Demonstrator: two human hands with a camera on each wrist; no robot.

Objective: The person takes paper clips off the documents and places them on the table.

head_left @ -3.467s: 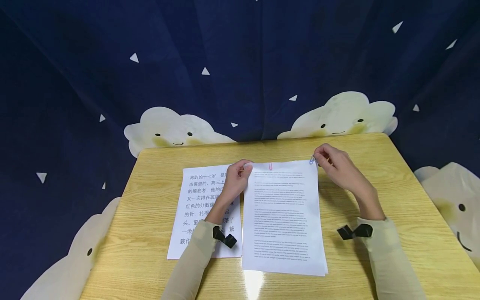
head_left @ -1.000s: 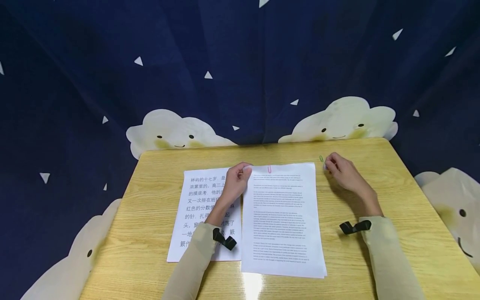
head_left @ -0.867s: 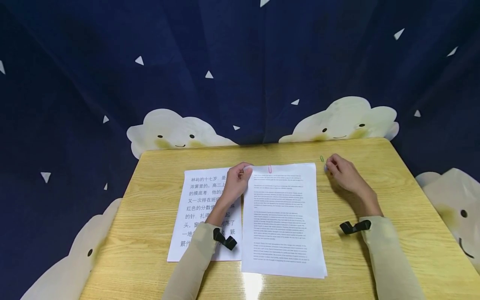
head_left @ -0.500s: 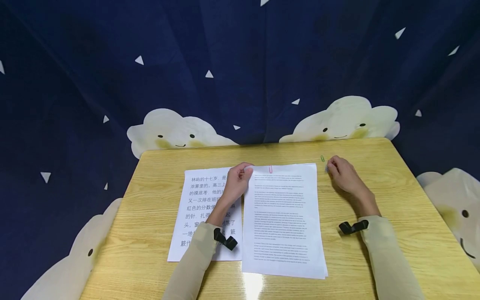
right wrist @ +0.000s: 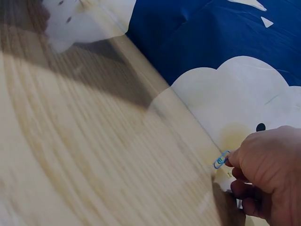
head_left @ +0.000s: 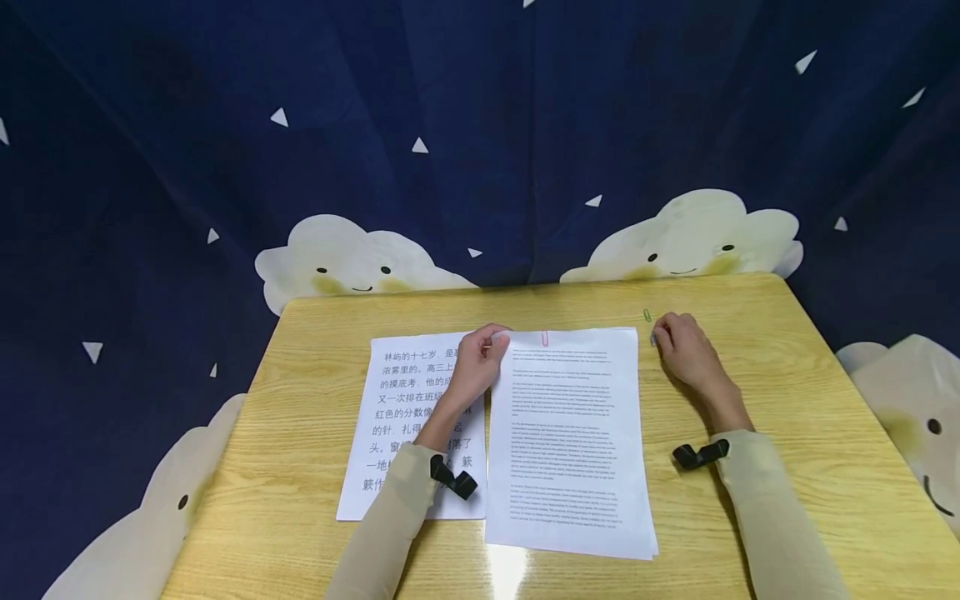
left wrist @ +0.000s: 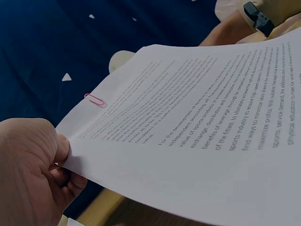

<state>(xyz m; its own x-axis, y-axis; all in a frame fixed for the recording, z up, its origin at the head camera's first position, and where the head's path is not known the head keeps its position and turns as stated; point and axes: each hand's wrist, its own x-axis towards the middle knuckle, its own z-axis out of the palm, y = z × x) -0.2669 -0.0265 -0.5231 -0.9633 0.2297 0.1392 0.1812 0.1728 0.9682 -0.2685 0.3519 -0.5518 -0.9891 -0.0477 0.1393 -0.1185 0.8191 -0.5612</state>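
My left hand [head_left: 477, 362] pinches the top left corner of a stack of printed sheets [head_left: 566, 442] between thumb and fingers. In the left wrist view the stack's held corner is lifted, and a pink paper clip [left wrist: 95, 100] sits on its top edge. My right hand [head_left: 690, 354] is just right of the stack's top right corner, apart from it. Its thumb and forefinger pinch a blue paper clip [right wrist: 221, 160], over the table. Beyond the right fingertips a green paper clip [head_left: 647, 315] lies on the table.
A second paper stack with large Chinese print [head_left: 405, 417] lies to the left, partly covered by my left hand and forearm. The wooden table [head_left: 300, 333] ends at the back against a dark blue curtain [head_left: 480, 125] with cloud shapes.
My right hand has moved right, off the stack's top right corner, taking the blue paper clip along. The green paper clip has come into sight. The left hand keeps its grip.
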